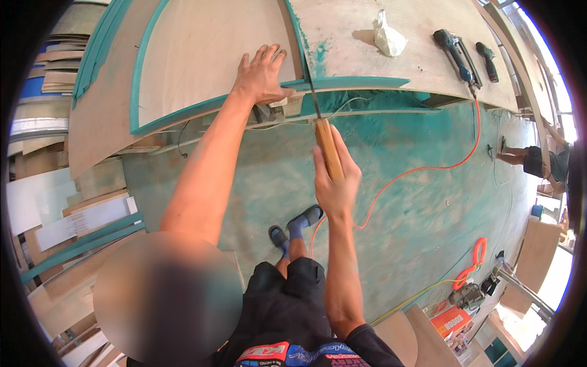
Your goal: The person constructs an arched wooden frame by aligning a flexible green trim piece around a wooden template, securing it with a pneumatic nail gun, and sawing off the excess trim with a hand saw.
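My right hand (338, 186) is closed round the wooden handle of a handsaw (330, 150). The saw's thin blade reaches away from me, over the near edge of the workbench (428, 37), where it meets a green-edged strip (361, 82). To its left, my left hand (263, 79) lies with fingers spread on a pale wooden panel (195, 55) framed by green strips, its thumb by the front edge. Green sawdust (320, 55) is scattered beside the blade. Whether the blade has cut into the strip cannot be made out.
On the bench's right lie a crumpled white plastic bag (389, 38), a nail gun (455, 55) and a small black-handled tool (487, 61). An orange air hose (422, 168) trails over the floor. Stacked boards (55, 177) line the left. Another person (538, 162) is at far right.
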